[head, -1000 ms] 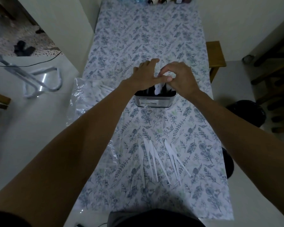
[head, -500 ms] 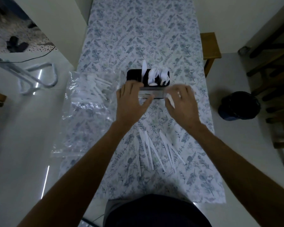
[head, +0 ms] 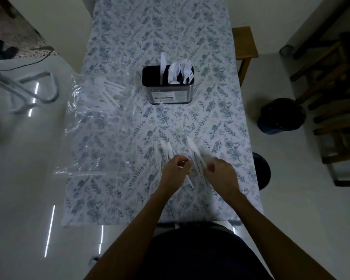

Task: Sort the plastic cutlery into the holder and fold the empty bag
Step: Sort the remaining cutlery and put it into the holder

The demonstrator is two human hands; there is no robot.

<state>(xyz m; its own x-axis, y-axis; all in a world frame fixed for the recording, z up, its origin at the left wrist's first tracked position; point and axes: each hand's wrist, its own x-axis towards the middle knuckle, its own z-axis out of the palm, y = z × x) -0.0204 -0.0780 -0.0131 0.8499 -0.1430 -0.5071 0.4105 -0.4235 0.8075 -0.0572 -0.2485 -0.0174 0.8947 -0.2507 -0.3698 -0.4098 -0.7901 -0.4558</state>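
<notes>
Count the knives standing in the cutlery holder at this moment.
1. A single white knife stands upright in the left part of the holder; spoons and forks crowd the right part and could hide another.

Long worktop [head: 129, 37] with a blue floral cloth. Sitting on it: a metal cutlery holder [head: 169, 93] mid-way, a clear plastic bag [head: 95, 128] hanging off the left edge, and loose white plastic knives [head: 192, 152] near the front.

Hands [head: 175, 170] from holder [head: 168, 85] to knives [head: 194, 152]
</notes>
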